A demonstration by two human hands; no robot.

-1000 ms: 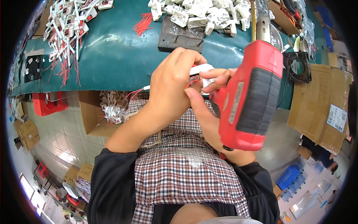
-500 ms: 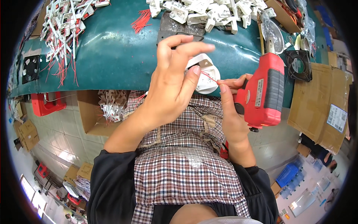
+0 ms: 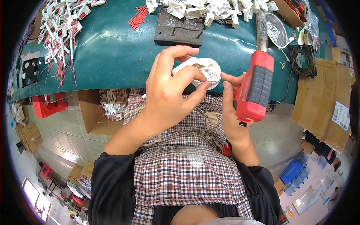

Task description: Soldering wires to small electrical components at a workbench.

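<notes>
A round white plastic housing [image 3: 213,66] with thin wires inside lies at the table's near edge, in front of me. My left hand [image 3: 168,84] reaches over its left side. Thumb and index finger are closed at the housing's near rim, where a short bit of red wire [image 3: 213,81] shows beside the fingertips; the other fingers arch above. My right hand [image 3: 234,108] holds a red and black soldering gun [image 3: 257,84], its metal barrel pointing away from me. The right thumb and index tips are apart, just right of the housing. The gun hides the other right fingers.
A dark metal block [image 3: 174,33] with a handle stands beyond the housing. White plastic parts [image 3: 213,9] and red wires [image 3: 138,18] lie behind it. Wired white parts [image 3: 62,30] are heaped at left. A metal dish [image 3: 276,32] and black fan [image 3: 302,61] stand at right.
My left thumb and index have closed together over the housing's near rim. My right fingertips have drawn off the red wire, and the soldering gun has shifted slightly left and tilted.
</notes>
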